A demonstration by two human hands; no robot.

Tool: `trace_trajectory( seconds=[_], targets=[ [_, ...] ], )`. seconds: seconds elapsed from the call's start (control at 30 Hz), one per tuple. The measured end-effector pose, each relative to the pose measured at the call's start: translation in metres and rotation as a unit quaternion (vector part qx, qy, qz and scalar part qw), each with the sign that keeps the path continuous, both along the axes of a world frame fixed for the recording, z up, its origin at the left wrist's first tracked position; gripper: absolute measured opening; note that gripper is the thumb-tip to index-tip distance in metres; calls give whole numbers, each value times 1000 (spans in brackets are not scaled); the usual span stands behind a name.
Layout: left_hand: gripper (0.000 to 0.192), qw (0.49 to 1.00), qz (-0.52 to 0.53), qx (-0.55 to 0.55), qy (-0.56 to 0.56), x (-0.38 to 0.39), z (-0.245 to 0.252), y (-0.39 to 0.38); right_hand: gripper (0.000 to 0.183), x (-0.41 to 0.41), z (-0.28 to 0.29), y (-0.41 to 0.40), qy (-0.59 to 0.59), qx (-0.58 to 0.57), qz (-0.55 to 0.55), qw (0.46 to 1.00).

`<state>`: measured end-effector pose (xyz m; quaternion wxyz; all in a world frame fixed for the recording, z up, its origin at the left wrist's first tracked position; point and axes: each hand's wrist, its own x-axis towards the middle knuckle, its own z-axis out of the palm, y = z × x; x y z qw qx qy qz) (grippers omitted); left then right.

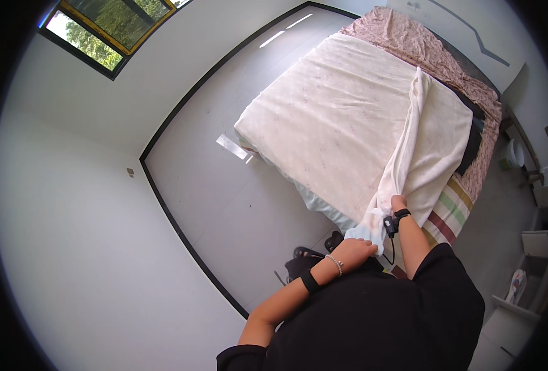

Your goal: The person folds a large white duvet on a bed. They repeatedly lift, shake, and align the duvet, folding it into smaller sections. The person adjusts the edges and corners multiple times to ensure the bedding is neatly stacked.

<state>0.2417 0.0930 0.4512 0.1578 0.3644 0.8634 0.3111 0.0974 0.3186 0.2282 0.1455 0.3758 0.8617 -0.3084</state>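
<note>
A cream blanket [329, 111] with a faint floral pattern is spread over the bed in front of me. One long gathered fold runs across it towards my body. My right hand [398, 202] grips that fold near the bed's close side. Lower and to the left, my left hand [357, 249] pinches the blanket's pale blue edge [364, 234], its fingers curled over the cloth. Pale blue cloth [318, 199] also hangs along the bed's left side. Beneath the blanket a striped sheet [450, 211] shows at the right.
A crumpled pink patterned cloth [408, 35] lies along the bed's far and right edges, with dark cloth [471, 148] beside it. Black footwear [307, 252] stands on the grey tiled floor [199, 185]. To the right are a white bucket [515, 154] and an open white drawer [542, 243].
</note>
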Motion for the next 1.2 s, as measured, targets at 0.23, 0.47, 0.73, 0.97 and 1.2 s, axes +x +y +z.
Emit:
trace_trajectory(
  seconds=[0.23,0.47,0.73,0.97,1.2],
  targets=[
    [14,992,-52,98,-57,-104,23,-117,35,-74,-4,23,227,-232,-418,848],
    [19,939,79,331,-39,-200,73,-283,29,-285,192,-150,535,-220,-183,795],
    [8,831,295,434,-183,-272,29,-442,33,-384,167,-416,417,-73,-15,906],
    [9,843,297,358,-268,-316,-62,-515,31,-406,38,-470,301,-179,-80,933],
    [18,903,266,208,-265,-403,-40,-596,25,-473,60,-504,412,-393,-283,772]
  ],
)
